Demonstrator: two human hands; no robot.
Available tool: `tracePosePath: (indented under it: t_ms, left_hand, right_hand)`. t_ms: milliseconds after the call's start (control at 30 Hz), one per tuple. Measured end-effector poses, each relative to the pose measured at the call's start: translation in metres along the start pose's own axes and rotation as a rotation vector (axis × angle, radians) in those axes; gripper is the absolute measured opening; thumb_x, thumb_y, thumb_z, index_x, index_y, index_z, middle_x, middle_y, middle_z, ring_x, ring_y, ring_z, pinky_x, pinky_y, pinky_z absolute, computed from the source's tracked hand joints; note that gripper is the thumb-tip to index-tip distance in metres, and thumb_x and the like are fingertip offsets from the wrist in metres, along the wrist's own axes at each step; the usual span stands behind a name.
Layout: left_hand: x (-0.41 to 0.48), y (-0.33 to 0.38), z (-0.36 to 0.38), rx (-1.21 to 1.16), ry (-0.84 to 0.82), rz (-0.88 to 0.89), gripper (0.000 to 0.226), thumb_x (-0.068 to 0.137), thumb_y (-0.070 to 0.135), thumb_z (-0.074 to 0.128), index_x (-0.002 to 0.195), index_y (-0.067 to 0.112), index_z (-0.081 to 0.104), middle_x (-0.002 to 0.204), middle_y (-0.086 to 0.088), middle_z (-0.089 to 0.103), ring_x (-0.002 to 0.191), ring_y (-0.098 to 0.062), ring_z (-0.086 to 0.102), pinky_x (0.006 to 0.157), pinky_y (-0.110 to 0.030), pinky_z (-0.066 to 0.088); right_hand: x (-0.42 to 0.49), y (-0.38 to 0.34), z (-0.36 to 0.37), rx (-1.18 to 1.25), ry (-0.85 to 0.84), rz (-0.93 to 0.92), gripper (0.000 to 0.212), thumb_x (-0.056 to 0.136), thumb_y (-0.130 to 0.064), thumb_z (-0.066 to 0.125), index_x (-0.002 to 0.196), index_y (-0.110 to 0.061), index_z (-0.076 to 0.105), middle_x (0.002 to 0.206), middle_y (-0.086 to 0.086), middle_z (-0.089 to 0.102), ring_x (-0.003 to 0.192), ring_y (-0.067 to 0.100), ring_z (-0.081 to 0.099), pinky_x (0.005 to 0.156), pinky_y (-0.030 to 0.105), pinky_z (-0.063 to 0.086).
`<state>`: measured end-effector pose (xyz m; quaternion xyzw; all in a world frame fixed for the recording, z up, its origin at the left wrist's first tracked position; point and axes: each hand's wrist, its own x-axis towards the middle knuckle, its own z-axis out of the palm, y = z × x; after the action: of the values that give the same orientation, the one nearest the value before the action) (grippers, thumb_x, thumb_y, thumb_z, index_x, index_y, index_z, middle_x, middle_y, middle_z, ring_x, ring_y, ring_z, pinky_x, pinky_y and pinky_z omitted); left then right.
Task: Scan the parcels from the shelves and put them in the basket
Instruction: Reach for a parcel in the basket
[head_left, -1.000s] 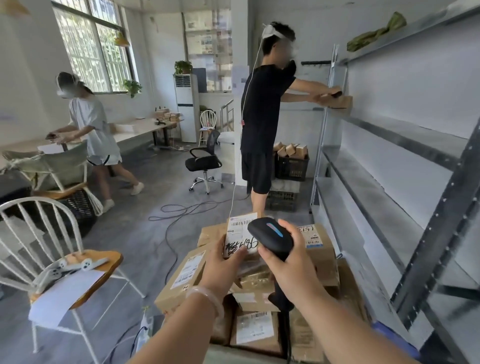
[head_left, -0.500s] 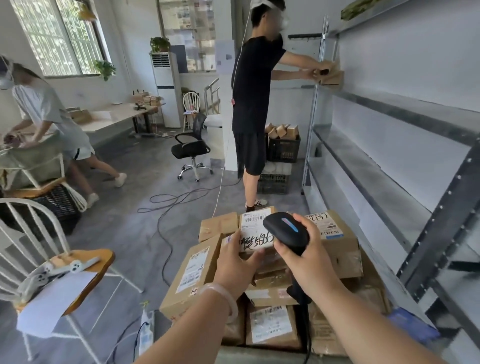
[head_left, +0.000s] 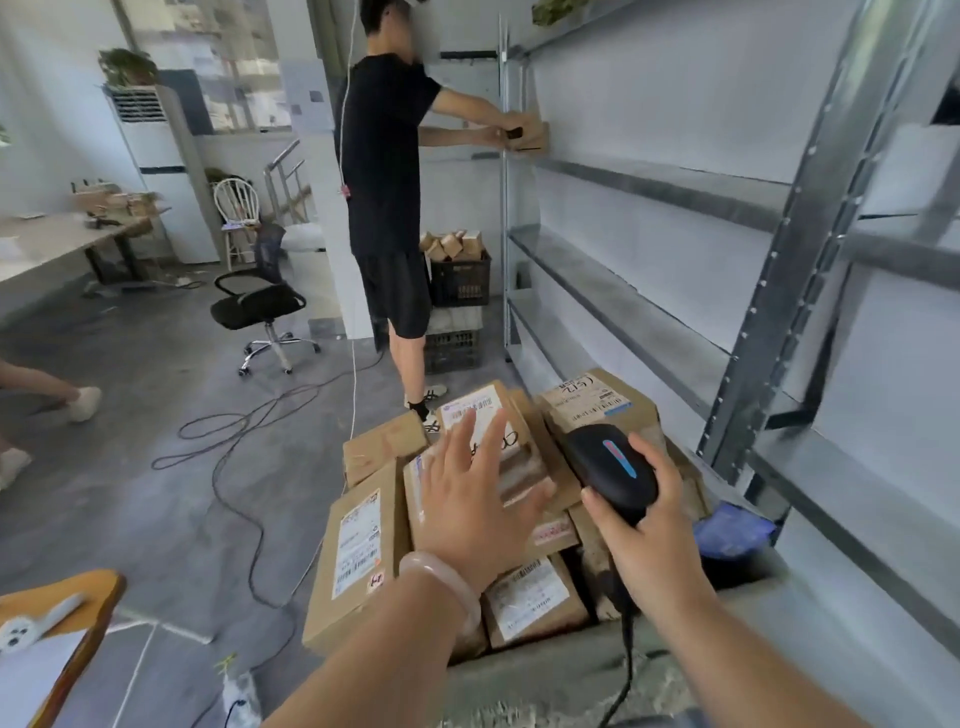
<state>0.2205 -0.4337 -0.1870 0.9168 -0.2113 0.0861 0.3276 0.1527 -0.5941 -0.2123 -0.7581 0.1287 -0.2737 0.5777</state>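
Head view, left to right: orange chair seat (head_left: 67, 608) cut off at the bottom-left corner, someone's legs cut by the left edge. A looping cable (head_left: 234, 431) crosses the grey floor between there and the pile. Parcels (head_left: 358, 545) are heaped in the basket (head_left: 545, 675); its walls are mostly hidden by the boxes and its near rim is a blurred grey band. Left hand (head_left: 478, 499) is over the top parcel (head_left: 483, 415) with fingers spread and gripping nothing; can't tell if it touches the label, and it covers the handwriting. Right hand (head_left: 649, 540) is just beside it, fingers curled round the black scanner (head_left: 613, 467); the handle is hidden in the palm and the cord drops out of frame. A blue item (head_left: 732, 530) is wedged by the shelf post, unidentifiable. Metal shelves (head_left: 649, 187) run along the right edge, close to the basket. Behind, a person in black (head_left: 384, 156) holds a box against the far shelf end
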Motion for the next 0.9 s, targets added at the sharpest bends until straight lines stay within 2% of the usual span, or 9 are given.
tracePosePath:
  t_ms: [200, 267, 333, 367, 467, 533, 600, 667, 900]
  left_hand:
    - [-0.027, 0.053, 0.030, -0.003, -0.112, 0.263, 0.082, 0.085, 0.069, 0.046, 0.154, 0.044, 0.011, 0.165, 0.007, 0.007, 0.152, -0.017, 0.001, 0.121, -0.039, -0.008]
    - [-0.042, 0.073, 0.046, -0.011, -0.162, 0.320, 0.087, 0.075, 0.075, 0.029, 0.154, 0.045, 0.013, 0.164, 0.011, 0.009, 0.151, -0.015, 0.003, 0.121, -0.039, -0.007]
    - [-0.057, 0.088, 0.063, 0.011, -0.216, 0.375, 0.090, 0.071, 0.078, 0.022, 0.154, 0.045, 0.013, 0.164, 0.013, 0.008, 0.151, -0.014, 0.005, 0.121, -0.038, -0.008]
    - [-0.065, 0.095, 0.072, 0.017, -0.246, 0.400, 0.092, 0.070, 0.079, 0.020, 0.154, 0.044, 0.013, 0.164, 0.013, 0.008, 0.151, -0.014, 0.005, 0.119, -0.035, -0.010]
    - [-0.091, 0.124, 0.094, 0.023, -0.324, 0.479, 0.095, 0.068, 0.080, 0.016, 0.155, 0.043, 0.012, 0.165, 0.009, 0.007, 0.151, -0.014, 0.003, 0.117, -0.032, -0.013]
    - [-0.111, 0.149, 0.112, 0.039, -0.379, 0.533, 0.097, 0.066, 0.080, 0.014, 0.155, 0.043, 0.008, 0.165, 0.008, 0.007, 0.151, -0.014, 0.003, 0.120, -0.036, -0.009]
    - [-0.135, 0.176, 0.135, 0.031, -0.440, 0.581, 0.095, 0.069, 0.081, 0.017, 0.155, 0.044, 0.003, 0.166, 0.009, 0.004, 0.152, -0.014, 0.002, 0.121, -0.040, -0.005]
    - [-0.165, 0.203, 0.162, 0.025, -0.519, 0.631, 0.089, 0.080, 0.080, 0.031, 0.155, 0.044, -0.001, 0.166, 0.008, 0.000, 0.152, -0.014, -0.001, 0.122, -0.042, -0.004]
    - [-0.278, 0.286, 0.235, 0.014, -0.726, 0.783, 0.081, 0.092, 0.067, 0.043, 0.155, 0.042, -0.001, 0.166, 0.009, -0.006, 0.152, -0.014, -0.008, 0.124, -0.043, -0.004]
  right_hand:
    - [-0.055, 0.014, -0.060, -0.051, 0.210, 0.095, 0.065, 0.079, -0.015, 0.077, 0.132, -0.033, 0.043, 0.118, -0.015, 0.056, 0.098, -0.012, 0.059, 0.076, 0.002, 0.044]
    - [-0.073, 0.017, -0.085, -0.092, 0.285, 0.121, 0.064, 0.080, -0.019, 0.077, 0.132, -0.036, 0.042, 0.119, -0.008, 0.058, 0.095, 0.002, 0.063, 0.076, 0.011, 0.050]
    - [-0.091, 0.021, -0.111, -0.092, 0.354, 0.147, 0.061, 0.082, -0.018, 0.075, 0.126, -0.043, 0.043, 0.113, -0.008, 0.063, 0.088, 0.018, 0.066, 0.078, 0.030, 0.055]
    - [-0.102, 0.022, -0.123, -0.082, 0.385, 0.161, 0.059, 0.082, -0.016, 0.075, 0.123, -0.045, 0.043, 0.109, -0.009, 0.064, 0.085, 0.018, 0.066, 0.076, 0.033, 0.055]
    - [-0.136, 0.027, -0.158, -0.094, 0.481, 0.200, 0.057, 0.083, -0.012, 0.073, 0.120, -0.043, 0.045, 0.101, -0.019, 0.062, 0.076, 0.001, 0.063, 0.065, 0.014, 0.050]
    - [-0.162, 0.033, -0.186, -0.102, 0.548, 0.254, 0.057, 0.083, -0.014, 0.074, 0.120, -0.044, 0.044, 0.101, -0.021, 0.062, 0.078, 0.003, 0.064, 0.066, 0.014, 0.051]
    - [-0.192, 0.038, -0.218, -0.115, 0.599, 0.330, 0.057, 0.082, -0.018, 0.075, 0.121, -0.046, 0.043, 0.103, -0.019, 0.063, 0.080, 0.018, 0.066, 0.073, 0.035, 0.058]
    - [-0.228, 0.043, -0.254, -0.137, 0.660, 0.385, 0.057, 0.082, -0.017, 0.074, 0.123, -0.043, 0.043, 0.103, -0.019, 0.062, 0.081, 0.022, 0.065, 0.077, 0.045, 0.057]
    - [-0.354, 0.067, -0.352, -0.173, 0.870, 0.591, 0.059, 0.081, -0.021, 0.074, 0.114, -0.055, 0.038, 0.105, -0.025, 0.058, 0.090, 0.021, 0.065, 0.082, 0.049, 0.055]
